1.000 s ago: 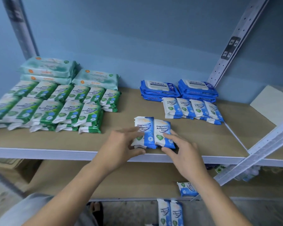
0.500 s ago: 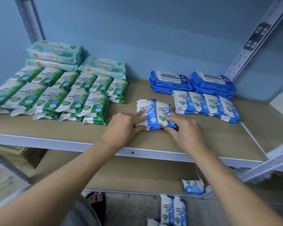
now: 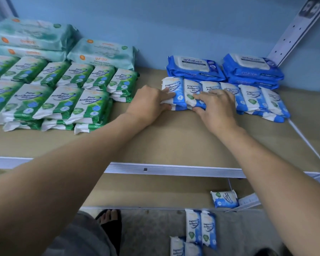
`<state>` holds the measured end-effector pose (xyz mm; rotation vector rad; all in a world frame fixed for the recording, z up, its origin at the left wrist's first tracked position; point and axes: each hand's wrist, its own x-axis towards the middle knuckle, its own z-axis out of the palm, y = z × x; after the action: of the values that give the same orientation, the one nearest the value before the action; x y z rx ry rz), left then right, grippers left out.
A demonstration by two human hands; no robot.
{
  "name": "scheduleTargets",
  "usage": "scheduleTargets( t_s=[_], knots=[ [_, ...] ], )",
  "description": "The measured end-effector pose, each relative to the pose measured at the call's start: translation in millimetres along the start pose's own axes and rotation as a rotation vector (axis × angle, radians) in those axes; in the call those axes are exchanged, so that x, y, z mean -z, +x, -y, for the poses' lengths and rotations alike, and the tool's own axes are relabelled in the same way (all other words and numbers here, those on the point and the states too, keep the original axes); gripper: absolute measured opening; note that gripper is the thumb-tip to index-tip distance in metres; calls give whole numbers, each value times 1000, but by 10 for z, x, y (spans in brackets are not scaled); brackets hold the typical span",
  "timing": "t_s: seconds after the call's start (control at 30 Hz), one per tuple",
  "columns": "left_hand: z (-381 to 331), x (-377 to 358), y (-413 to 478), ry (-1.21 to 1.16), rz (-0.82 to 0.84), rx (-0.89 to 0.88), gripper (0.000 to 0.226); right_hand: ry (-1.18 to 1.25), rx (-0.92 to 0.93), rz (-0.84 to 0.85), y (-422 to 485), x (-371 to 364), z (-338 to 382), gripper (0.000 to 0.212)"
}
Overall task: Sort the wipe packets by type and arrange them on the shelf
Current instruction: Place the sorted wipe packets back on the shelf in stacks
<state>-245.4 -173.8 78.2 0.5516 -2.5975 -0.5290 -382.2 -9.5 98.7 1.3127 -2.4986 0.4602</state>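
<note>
Left arm (image 3: 72, 172): bare, comes in from the 8 o'clock edge and stretches almost straight toward 1 o'clock.
Left wrist (image 3: 131, 117): in line with the forearm.
Left hand (image 3: 151, 102): back up, fingers laid over the blue-and-white packets (image 3: 191, 87), thumb at their near edge, pinching them.
Right arm (image 3: 275, 172): bare, comes in from the 4 o'clock edge and reaches toward 11 o'clock.
Right wrist (image 3: 233, 128): straight.
Right hand (image 3: 218, 108): back up, fingers spread across the same packets and pointing to 10 o'clock, thumb tucked at their near edge.
Hands together: the left lies at 9 o'clock of the right, near but apart.
Foot (image 3: 109, 214): toes show at 6 o'clock.
</note>
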Motion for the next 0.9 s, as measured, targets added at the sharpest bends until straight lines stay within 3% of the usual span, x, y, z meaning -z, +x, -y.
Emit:
scheduleTargets(
  t_s=[0.27,0.43,0.53,0.7,0.9],
  knots=[
    [17,-40,151,80,24,19,48,-30,7,-30,133,-178,-72,43],
    [-178,80,60,266,173,48,59,-165,-41,220,-33,3,-40,64],
    [-376,136,-135,329,172,21,62,-163,-75,233,-272,182,2,71],
    [-761,133,-611,305,131,-27,69,-125,-166,176,-788,527,44,57],
    [-1248,45,-1248,216,66,-113,61,-90,-183,141,-1457,780,-71,48]
  ],
)
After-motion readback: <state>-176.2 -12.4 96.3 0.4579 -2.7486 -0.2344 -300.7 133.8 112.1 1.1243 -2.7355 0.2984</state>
